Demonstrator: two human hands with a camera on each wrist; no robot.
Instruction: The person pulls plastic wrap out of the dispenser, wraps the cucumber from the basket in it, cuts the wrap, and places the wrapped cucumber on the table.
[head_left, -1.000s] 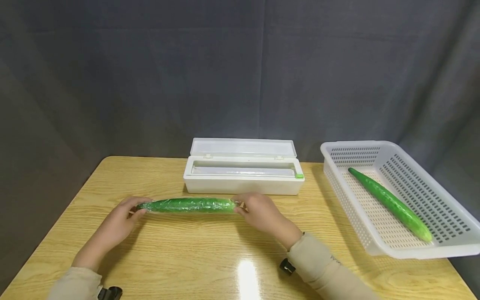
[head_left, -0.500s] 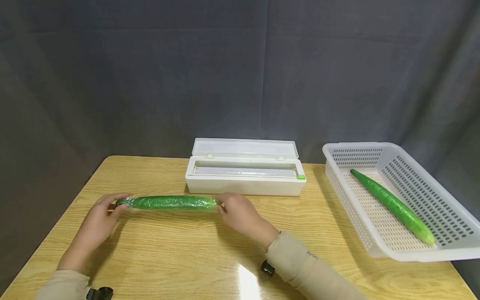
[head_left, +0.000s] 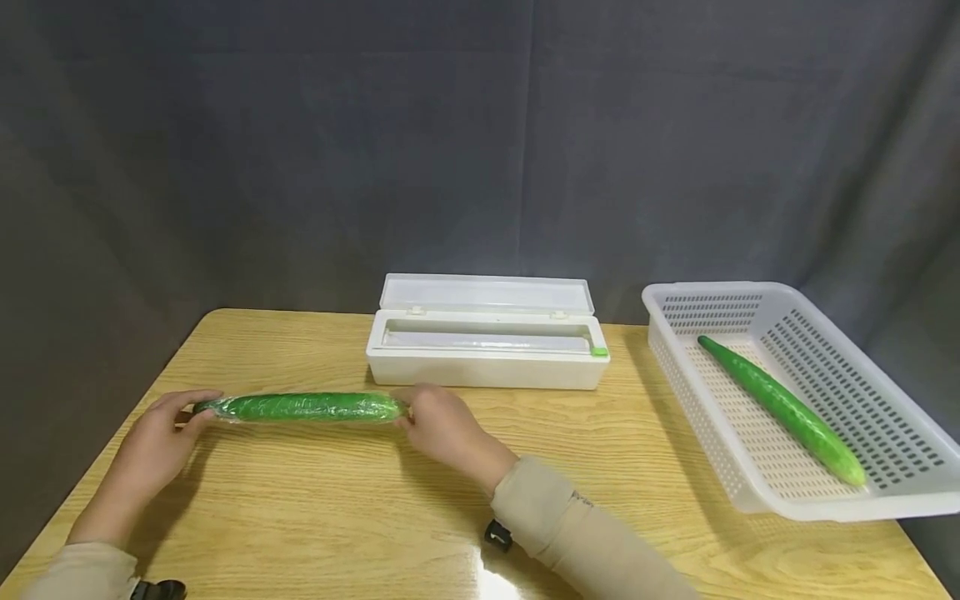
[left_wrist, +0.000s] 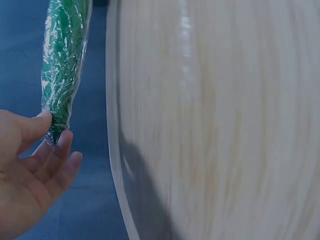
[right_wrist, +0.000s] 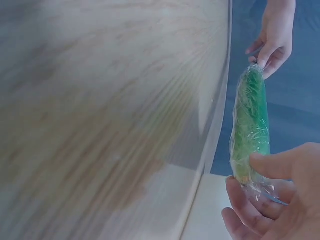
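Observation:
A green cucumber wrapped in clear film (head_left: pixel 303 407) is held level just above the wooden table (head_left: pixel 375 500), left of centre. My left hand (head_left: pixel 161 437) pinches its left tip (left_wrist: pixel 56 127) between thumb and fingers. My right hand (head_left: pixel 435 427) pinches the twisted film at its right end (right_wrist: pixel 250 172). In the right wrist view the wrapped cucumber (right_wrist: pixel 249 125) runs away from my right hand (right_wrist: pixel 272 200) toward the left hand (right_wrist: pixel 272 40).
A white film dispenser box (head_left: pixel 486 346) with its lid up stands behind the cucumber. At the right a white perforated basket (head_left: pixel 885 400) holds another wrapped cucumber (head_left: pixel 780 408). The table's left edge lies close to my left hand.
Both hands have carried the wrapped cucumber to the left, away from the dispenser box's front. The basket and box have not moved.

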